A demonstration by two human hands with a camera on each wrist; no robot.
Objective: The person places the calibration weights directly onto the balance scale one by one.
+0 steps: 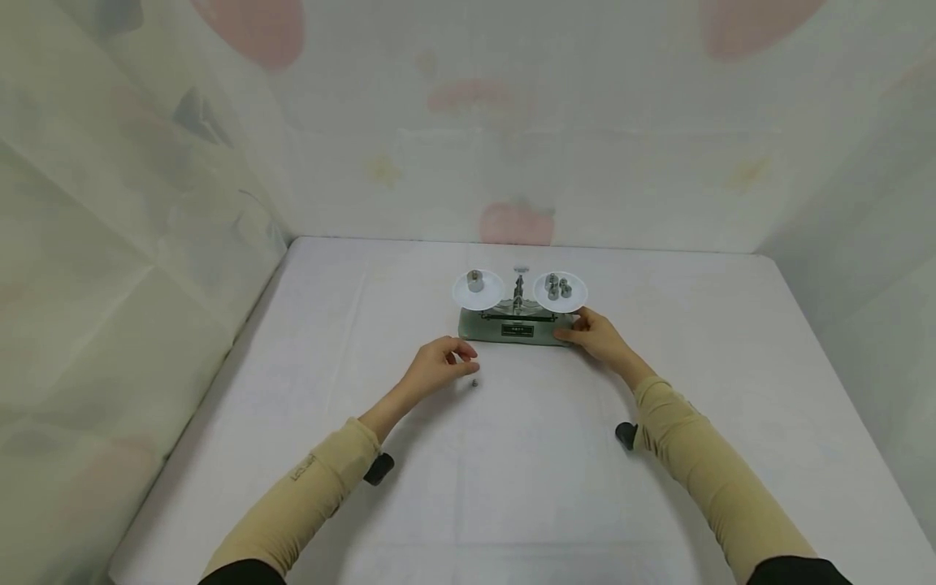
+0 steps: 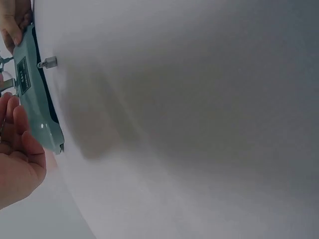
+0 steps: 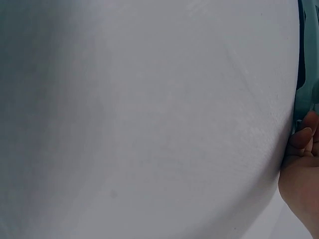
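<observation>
Resting on the white table, a green pan balance carries one weight on its left pan and several on its right pan. Right hand holds the base's right end. Left hand, fingers loosely curled and empty, hovers beside a small weight lying at its 4 o'clock.

White-clothed bench carries a green balance scale at centre, one small metal weight lying just before it.
</observation>
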